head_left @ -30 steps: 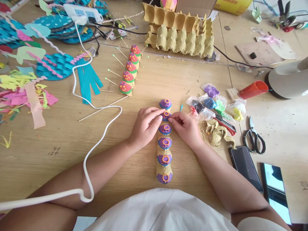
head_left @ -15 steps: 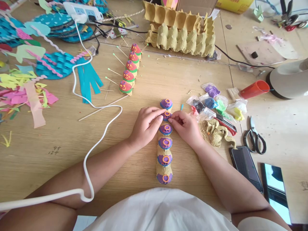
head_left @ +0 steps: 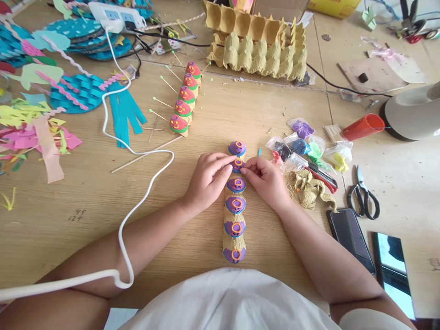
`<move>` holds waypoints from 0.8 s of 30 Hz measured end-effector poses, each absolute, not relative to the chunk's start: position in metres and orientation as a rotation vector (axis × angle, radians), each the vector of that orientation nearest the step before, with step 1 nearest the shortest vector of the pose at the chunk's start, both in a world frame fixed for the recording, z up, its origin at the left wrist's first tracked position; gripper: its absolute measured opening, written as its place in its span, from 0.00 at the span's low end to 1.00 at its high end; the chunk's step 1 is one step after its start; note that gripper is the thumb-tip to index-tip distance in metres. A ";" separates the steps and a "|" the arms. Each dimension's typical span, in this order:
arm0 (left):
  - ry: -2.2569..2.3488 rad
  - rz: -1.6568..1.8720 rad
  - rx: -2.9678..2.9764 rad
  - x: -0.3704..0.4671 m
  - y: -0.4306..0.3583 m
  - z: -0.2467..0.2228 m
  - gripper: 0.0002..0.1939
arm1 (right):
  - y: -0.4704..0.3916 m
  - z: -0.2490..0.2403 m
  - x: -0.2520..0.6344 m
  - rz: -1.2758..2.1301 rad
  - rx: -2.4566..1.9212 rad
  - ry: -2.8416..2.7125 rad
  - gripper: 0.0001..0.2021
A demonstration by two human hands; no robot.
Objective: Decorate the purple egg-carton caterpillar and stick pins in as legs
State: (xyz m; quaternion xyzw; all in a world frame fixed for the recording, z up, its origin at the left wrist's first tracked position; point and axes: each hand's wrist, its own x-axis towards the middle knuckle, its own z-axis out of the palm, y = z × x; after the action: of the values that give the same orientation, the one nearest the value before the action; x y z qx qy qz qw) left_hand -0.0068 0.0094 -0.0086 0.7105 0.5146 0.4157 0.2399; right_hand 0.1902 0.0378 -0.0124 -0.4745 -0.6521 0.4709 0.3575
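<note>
A strip cut from an egg carton (head_left: 235,216) lies lengthwise before me, its several bumps covered in purple and blue clay, each bearing an orange clay ring. At the second bump from the far end (head_left: 238,163), my left hand (head_left: 208,179) steadies the left side between index finger and thumb. My right hand (head_left: 266,182) is closed in a pinch, thumb and index fingertips touching that bump's right edge; anything between them is too small to make out. Farther off stands a similar strip with red and green bumps (head_left: 182,108), smiling faces and green-tipped sticks.
Bags of coloured clay (head_left: 300,146), a utility knife (head_left: 322,178), carton scraps (head_left: 307,189), scissors (head_left: 363,195) and phones (head_left: 350,238) lie to the right. A white cable (head_left: 137,208) crosses my left forearm. Egg cartons (head_left: 263,57) sit at the back, paper crafts (head_left: 77,94) at the left.
</note>
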 end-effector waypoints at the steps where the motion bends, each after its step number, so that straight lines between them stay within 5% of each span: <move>1: 1.406 1.141 1.946 -0.007 0.009 -0.009 0.18 | 0.038 -0.012 0.190 1.219 -1.221 -1.682 0.07; 8: 1.435 1.122 1.922 -0.007 0.008 -0.008 0.18 | 0.040 -0.007 0.193 1.133 -1.244 -1.680 0.13; 24: 1.425 1.127 1.919 -0.007 0.009 -0.010 0.18 | 0.041 -0.011 0.193 1.222 -1.220 -1.648 0.11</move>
State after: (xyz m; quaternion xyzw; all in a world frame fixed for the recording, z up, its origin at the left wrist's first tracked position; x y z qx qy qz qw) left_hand -0.0074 0.0093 -0.0096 0.7037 0.5225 0.4133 0.2468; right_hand 0.1928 0.0408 -0.0110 -0.4753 -0.6420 0.4758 0.3683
